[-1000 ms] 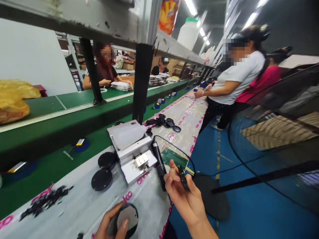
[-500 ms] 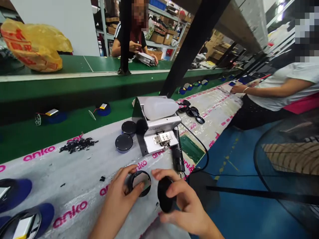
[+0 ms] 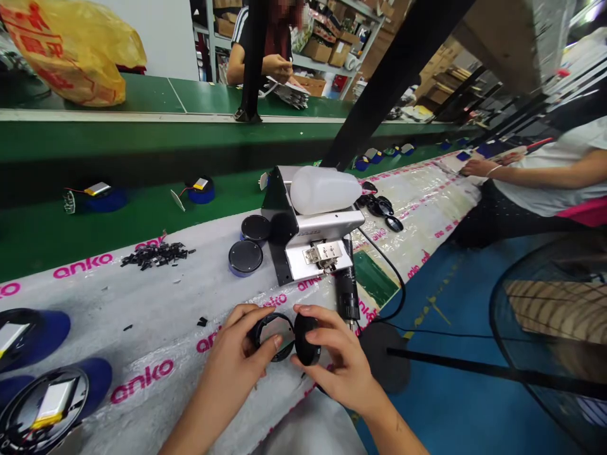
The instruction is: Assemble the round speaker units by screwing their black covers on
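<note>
At far left we saw a yellow bag with red characters that we could not read with confidence. Below it, on the sheeted desk, stood blue round units, the clearest carrying a silvery battery, and beside them the pink lettering read "anko", a word repeated along the sheet. Farther back lay a pile of black bits. Near the desk's front edge, the left hand held a black round case just above the surface, its fingers partly curled round the rim and its thumb across the pale face. Right beside it, the right hand gripped a black round cover, fingers bent on one side and thumb below, the cover tilted almost on edge. Over the last second that hand had come in from the right and narrowed the gap, so we judged that the work had passed to bringing the two parts together; we could not tell whether their rims touched. Behind and to the right, a metal stand bore lettering too small to read, with a dark screwdriver alongside.
</note>
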### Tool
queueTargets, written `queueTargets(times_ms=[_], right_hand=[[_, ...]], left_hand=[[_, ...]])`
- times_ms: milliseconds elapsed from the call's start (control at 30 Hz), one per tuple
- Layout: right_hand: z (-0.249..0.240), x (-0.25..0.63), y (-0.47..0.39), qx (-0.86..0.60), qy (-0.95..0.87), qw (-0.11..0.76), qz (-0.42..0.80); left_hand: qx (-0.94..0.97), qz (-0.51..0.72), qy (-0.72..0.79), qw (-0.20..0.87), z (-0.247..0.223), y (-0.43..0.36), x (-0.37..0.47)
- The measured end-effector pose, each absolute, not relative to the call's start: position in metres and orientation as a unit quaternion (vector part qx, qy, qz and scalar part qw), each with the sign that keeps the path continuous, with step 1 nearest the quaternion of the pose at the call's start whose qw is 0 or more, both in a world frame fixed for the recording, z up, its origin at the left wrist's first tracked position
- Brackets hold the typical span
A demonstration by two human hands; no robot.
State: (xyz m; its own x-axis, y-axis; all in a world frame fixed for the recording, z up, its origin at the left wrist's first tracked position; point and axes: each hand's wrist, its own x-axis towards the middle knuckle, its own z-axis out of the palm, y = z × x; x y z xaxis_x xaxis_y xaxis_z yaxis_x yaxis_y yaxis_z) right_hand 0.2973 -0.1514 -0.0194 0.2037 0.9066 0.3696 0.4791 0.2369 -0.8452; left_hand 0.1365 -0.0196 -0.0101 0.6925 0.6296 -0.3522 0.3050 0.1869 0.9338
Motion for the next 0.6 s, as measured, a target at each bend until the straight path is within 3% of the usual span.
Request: queueTargets(times_ms=[133, 400, 600], right_hand=[[-0.002, 0.304, -0.145, -0.580, -0.652, 0.434, 0.222], [0.042, 0.312, -0.109, -0.583, -0.728, 0.196, 0.302], [0.044, 0.314, -0.099, -0.577, -0.754, 0.112, 0.293]], left_hand=[[0.596, 0.102, 0.364, 0.709, -0.008, -0.020, 0.136], [0.441, 0.078, 0.285, 0.847, -0.010, -0.004, 0.118], [0.387, 0.052, 0.240, 0.889, -0.018, 0.005, 0.110]])
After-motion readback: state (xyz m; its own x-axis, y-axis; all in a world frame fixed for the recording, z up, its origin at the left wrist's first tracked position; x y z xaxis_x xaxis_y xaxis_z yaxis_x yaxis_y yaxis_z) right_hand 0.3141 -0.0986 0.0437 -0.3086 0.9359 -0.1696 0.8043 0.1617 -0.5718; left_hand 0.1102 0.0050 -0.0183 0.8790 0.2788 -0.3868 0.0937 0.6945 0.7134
